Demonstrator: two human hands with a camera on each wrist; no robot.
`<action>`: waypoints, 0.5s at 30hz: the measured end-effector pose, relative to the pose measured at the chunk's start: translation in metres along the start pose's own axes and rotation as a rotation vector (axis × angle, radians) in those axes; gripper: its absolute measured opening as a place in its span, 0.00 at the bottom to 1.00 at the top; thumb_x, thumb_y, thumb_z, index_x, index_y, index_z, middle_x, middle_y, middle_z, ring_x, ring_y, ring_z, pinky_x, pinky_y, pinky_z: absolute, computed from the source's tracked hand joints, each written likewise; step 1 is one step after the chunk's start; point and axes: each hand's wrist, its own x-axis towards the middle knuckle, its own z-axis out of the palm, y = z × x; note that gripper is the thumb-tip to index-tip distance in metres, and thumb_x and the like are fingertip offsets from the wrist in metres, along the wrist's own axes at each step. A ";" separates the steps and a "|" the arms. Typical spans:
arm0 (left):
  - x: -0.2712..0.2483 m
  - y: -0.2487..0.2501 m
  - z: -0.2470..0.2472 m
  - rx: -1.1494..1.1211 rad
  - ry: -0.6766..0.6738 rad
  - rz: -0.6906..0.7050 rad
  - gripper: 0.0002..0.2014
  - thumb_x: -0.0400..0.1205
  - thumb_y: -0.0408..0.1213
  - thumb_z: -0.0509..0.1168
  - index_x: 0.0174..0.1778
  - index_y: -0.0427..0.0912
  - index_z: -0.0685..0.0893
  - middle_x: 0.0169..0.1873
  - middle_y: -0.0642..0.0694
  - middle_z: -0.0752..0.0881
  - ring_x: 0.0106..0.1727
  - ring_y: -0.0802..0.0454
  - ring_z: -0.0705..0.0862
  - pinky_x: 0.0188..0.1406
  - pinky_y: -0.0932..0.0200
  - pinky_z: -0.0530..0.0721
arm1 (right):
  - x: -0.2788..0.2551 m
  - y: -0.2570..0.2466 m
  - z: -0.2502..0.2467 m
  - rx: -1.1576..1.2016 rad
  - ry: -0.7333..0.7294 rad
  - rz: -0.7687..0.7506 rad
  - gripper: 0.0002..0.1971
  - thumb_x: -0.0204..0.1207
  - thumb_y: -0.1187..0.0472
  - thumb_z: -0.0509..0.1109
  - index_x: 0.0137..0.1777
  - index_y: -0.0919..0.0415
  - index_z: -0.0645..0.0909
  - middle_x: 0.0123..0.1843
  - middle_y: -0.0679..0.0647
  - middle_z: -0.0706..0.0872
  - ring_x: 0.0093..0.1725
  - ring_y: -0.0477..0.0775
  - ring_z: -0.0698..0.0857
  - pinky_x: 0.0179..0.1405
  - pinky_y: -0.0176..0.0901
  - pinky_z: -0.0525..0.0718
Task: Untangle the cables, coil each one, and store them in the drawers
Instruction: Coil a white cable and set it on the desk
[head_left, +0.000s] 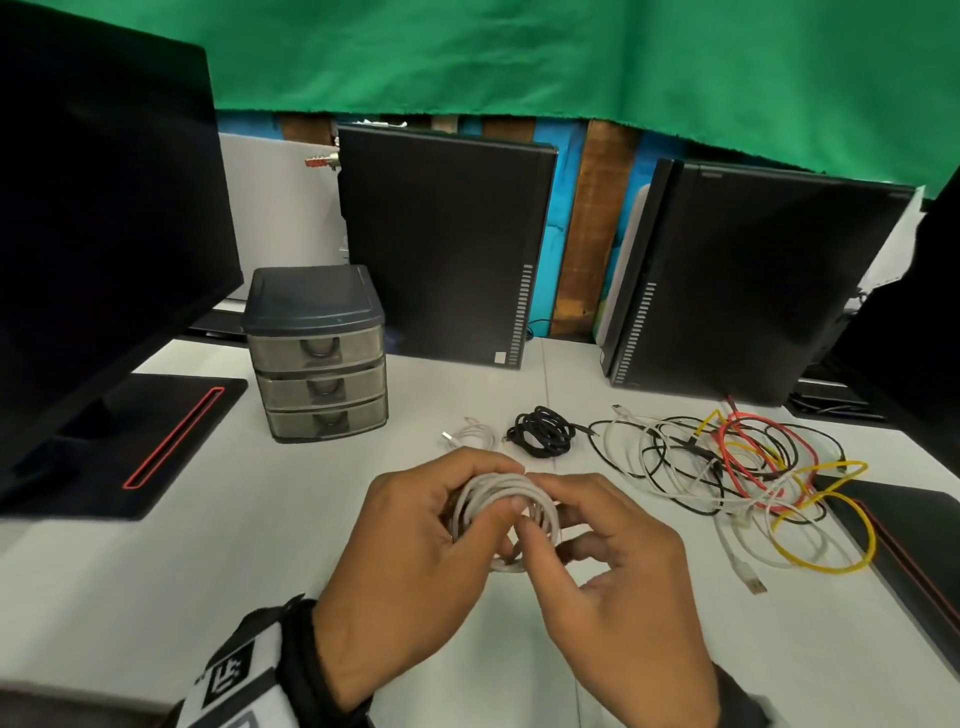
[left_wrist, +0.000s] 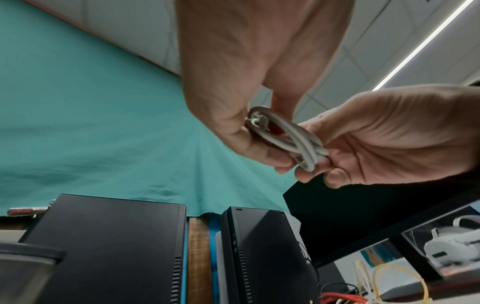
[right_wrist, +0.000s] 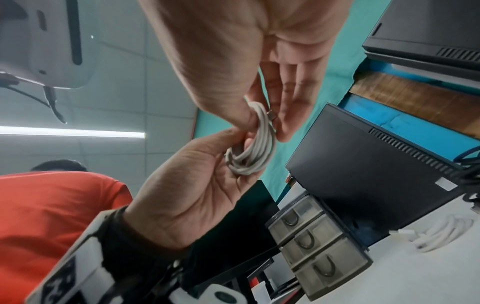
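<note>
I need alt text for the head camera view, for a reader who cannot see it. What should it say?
Two hands, left hand and right hand, hold a white coil above a white table. Behind them lie a small white cable, a black coil and a tangle of cables to the right. A closed drawer unit stands back left.

No readable text on anything.

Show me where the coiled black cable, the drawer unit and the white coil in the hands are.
coiled black cable (head_left: 540, 431), head view, middle of the bundle.
drawer unit (head_left: 317, 304), head view, on its dark lid.
white coil (head_left: 501, 493), head view, upper loops between the hands.
</note>
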 end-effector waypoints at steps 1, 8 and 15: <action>-0.001 -0.001 -0.002 0.016 0.009 0.013 0.09 0.79 0.38 0.73 0.49 0.59 0.89 0.38 0.60 0.91 0.38 0.56 0.90 0.41 0.58 0.89 | 0.001 0.001 0.002 -0.034 0.003 -0.028 0.12 0.72 0.64 0.75 0.52 0.47 0.89 0.46 0.40 0.87 0.42 0.46 0.89 0.26 0.23 0.77; -0.005 -0.012 -0.014 0.331 0.025 0.139 0.10 0.81 0.50 0.65 0.43 0.52 0.91 0.30 0.59 0.87 0.32 0.60 0.85 0.34 0.61 0.83 | 0.008 0.012 0.015 -0.203 -0.011 -0.113 0.14 0.72 0.62 0.66 0.51 0.49 0.90 0.42 0.39 0.87 0.39 0.40 0.86 0.32 0.31 0.83; -0.001 -0.016 -0.031 0.156 -0.142 -0.160 0.04 0.81 0.42 0.73 0.42 0.51 0.92 0.33 0.58 0.91 0.36 0.57 0.90 0.44 0.54 0.89 | 0.012 0.005 0.017 0.143 -0.280 0.280 0.15 0.83 0.66 0.68 0.59 0.44 0.83 0.40 0.46 0.93 0.38 0.43 0.91 0.38 0.36 0.87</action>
